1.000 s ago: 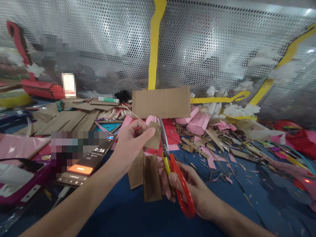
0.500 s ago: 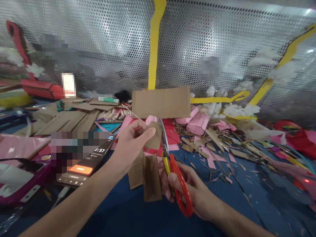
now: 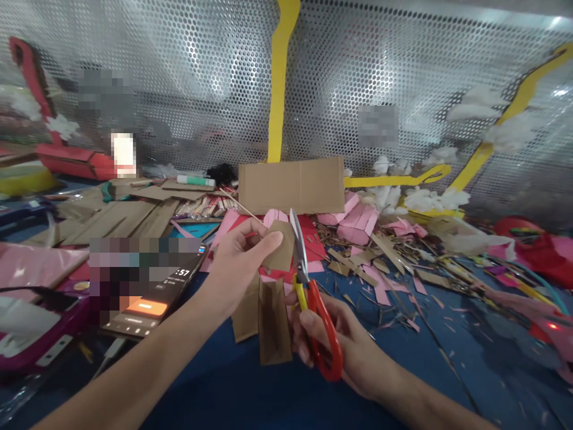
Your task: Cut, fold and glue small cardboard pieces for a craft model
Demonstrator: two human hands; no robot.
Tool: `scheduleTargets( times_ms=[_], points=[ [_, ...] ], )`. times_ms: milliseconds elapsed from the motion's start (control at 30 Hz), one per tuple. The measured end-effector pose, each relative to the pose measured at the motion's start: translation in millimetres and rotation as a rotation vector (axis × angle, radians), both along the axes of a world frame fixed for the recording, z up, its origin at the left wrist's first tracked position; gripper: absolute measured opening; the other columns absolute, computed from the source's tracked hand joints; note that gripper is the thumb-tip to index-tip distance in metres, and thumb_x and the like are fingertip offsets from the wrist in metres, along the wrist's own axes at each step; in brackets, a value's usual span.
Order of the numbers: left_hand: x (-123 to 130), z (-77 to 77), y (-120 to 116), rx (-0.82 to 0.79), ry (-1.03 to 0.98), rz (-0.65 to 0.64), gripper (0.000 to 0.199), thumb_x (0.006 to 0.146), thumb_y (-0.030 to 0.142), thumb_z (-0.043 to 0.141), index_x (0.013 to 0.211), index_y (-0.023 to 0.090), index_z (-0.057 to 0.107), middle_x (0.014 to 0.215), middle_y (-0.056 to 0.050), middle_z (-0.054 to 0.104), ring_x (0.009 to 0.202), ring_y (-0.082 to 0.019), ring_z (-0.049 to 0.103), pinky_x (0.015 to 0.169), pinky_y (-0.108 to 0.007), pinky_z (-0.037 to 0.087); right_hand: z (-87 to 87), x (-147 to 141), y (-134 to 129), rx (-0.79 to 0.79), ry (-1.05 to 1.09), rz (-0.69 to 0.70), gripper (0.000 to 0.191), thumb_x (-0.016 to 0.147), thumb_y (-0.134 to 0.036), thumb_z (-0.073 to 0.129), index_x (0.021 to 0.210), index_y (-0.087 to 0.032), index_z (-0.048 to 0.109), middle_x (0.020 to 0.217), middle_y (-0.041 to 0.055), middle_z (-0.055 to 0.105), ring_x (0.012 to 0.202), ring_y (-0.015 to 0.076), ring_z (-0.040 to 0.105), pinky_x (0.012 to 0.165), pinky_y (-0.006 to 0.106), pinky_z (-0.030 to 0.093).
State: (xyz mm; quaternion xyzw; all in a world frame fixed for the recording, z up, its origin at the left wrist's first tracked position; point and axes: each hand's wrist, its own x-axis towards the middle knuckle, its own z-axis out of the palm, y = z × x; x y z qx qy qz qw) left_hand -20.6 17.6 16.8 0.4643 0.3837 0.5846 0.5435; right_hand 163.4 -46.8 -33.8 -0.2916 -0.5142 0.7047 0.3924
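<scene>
Between thumb and fingers, my left hand (image 3: 250, 248) pinches a small piece of brown cardboard (image 3: 282, 251) with angled upper corners. My right hand (image 3: 333, 328) grips a pair of scissors (image 3: 304, 251) with red and yellow handles, the blades pointing up along the cardboard's right edge. The blades look slightly parted; whether they touch the cardboard I cannot tell. Below the hands, a longer cardboard strip (image 3: 274, 325) lies on the blue surface beside another cardboard piece (image 3: 246, 319), which is partly hidden by my left hand.
A phone (image 3: 154, 298) with a lit screen lies at left, near cardboard sheets (image 3: 129, 218) and a glue stick (image 3: 196, 180). A large cardboard piece (image 3: 290, 185) stands at the back before a yellow strip (image 3: 278, 89). Pink paper scraps (image 3: 380, 289) and twigs litter the right.
The scissors' red handle has shifted slightly up and left, and the blades look a little different in angle. My left hand holds the cardboard piece in nearly the same place.
</scene>
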Motion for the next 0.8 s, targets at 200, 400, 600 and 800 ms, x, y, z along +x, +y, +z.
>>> scheduleTargets(
  times_ms=[200, 400, 600, 800],
  points=[
    [-1, 0.4, 0, -0.004, 0.011, 0.021, 0.032, 0.081, 0.040, 0.079, 0.077, 0.020, 0.054, 0.077, 0.001, 0.064, 0.066, -0.011, 0.059, 0.054, -0.020, 0.047, 12.9, 10, 13, 0.067, -0.107, -0.210, 0.043, 0.090, -0.057, 0.071, 0.108, -0.019, 0.062, 0.069, -0.0019, 0.059, 0.056, 0.0125, 0.055, 0.052, 0.024, 0.044],
    [0, -0.4, -2, 0.029, 0.076, -0.043, 0.024, 0.088, 0.041, 0.071, 0.095, 0.021, 0.059, 0.087, -0.003, 0.068, 0.070, -0.016, 0.069, 0.055, -0.025, 0.057, 32.2, 75, 56, 0.596, -0.951, -0.437, 0.021, 0.092, -0.037, 0.068, 0.101, -0.018, 0.068, 0.080, 0.0048, 0.069, 0.074, 0.0224, 0.065, 0.066, 0.031, 0.049],
    [-4, -3.6, 0, 0.138, 0.218, -0.087, 0.019, 0.091, 0.031, 0.066, 0.107, 0.021, 0.061, 0.076, -0.001, 0.069, 0.056, -0.013, 0.065, 0.048, -0.023, 0.052, 35.3, 86, 54, 0.768, -1.456, -0.450, 0.012, 0.089, -0.021, 0.064, 0.097, -0.013, 0.070, 0.096, 0.0165, 0.072, 0.092, 0.0323, 0.069, 0.080, 0.039, 0.048],
    [-10, -9.9, 9, 0.208, 0.264, -0.023, 0.026, 0.082, 0.026, 0.076, 0.105, 0.016, 0.068, 0.100, -0.008, 0.077, 0.087, -0.018, 0.075, 0.076, -0.028, 0.061, 44.9, 22, 20, 0.841, -1.231, -0.375, 0.014, 0.099, -0.027, 0.057, 0.108, -0.021, 0.065, 0.095, 0.0090, 0.074, 0.086, 0.0246, 0.069, 0.074, 0.033, 0.046]
  ],
)
